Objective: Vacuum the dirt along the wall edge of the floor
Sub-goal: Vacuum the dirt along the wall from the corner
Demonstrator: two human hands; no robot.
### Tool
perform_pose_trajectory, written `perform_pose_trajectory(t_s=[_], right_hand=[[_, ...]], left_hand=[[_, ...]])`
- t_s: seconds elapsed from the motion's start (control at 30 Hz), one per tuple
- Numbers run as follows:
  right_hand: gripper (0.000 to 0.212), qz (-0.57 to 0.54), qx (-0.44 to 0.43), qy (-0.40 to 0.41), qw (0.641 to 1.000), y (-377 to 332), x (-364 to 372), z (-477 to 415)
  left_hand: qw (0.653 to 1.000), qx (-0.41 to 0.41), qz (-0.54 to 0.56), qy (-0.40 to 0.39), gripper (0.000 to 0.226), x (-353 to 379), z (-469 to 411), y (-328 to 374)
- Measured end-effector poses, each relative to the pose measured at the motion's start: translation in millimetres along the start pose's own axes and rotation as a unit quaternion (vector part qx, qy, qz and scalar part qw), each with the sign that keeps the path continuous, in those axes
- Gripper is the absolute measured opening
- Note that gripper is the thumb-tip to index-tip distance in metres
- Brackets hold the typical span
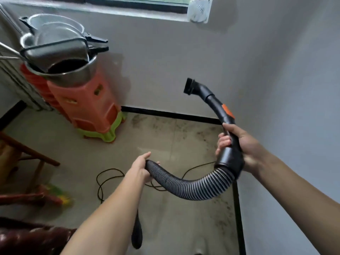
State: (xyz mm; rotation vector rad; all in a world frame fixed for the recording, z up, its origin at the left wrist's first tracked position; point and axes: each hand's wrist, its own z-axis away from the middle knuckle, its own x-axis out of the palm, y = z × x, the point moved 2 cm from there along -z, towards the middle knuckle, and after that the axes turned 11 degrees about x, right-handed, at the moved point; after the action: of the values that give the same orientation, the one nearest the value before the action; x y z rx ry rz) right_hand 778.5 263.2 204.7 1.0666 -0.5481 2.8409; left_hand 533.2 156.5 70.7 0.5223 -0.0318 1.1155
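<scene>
Your left hand grips the ribbed hose at 7 o'clock. Your right hand grips the black pipe at 4 o'clock. Its nozzle is up at 12 o'clock, above the dirt by the wall.

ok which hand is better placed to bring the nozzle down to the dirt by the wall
Right. The right hand grips the rigid handle leading to the raised nozzle, on the side nearest the dirt. The left hand only holds the hose behind.
</scene>
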Motion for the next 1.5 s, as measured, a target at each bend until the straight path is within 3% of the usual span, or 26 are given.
perform_pose_trajectory(t_s=[0.1,0.23,0.47,0.67,0.83,1.03,1.27,1.4,1.5], right_hand=[[0.025,0.012,0.028,0.004,1.0,-52,-10,-41],[0.026,0.056,0.082,0.036,0.994,-118,-20,-110],[0.028,0.095,0.09,0.145,0.981,-197,-21,-221],[0.019,0.165,0.009,0.273,0.948,-236,1,-299],[0.013,0.273,0.002,0.311,0.91,-249,22,-358],[0.012,0.374,0.022,0.315,0.872,-252,54,-445],[0.014,0.447,0.032,0.299,0.842,-245,80,-530],[0.015,0.5,0.005,0.305,0.811,-259,86,-587],[0.015,0.518,-0.001,0.296,0.802,-273,84,-636]], left_hand=[[0.994,0.06,-0.077,0.043,0.012,31,-26,38],[0.983,0.135,-0.11,0.057,0.013,74,-51,77],[0.964,0.239,-0.024,0.113,0.013,116,-71,175],[0.957,0.182,0.124,0.19,0.013,98,-99,204],[0.957,0.105,0.181,0.2,0.018,85,-156,203],[0.963,0.08,0.146,0.214,0.022,80,-243,241],[0.933,0.1,0.12,0.325,0.031,64,-307,273],[0.919,0.094,0.034,0.382,0.055,60,-347,281],[0.914,0.091,0.038,0.394,0.06,60,-383,281]])
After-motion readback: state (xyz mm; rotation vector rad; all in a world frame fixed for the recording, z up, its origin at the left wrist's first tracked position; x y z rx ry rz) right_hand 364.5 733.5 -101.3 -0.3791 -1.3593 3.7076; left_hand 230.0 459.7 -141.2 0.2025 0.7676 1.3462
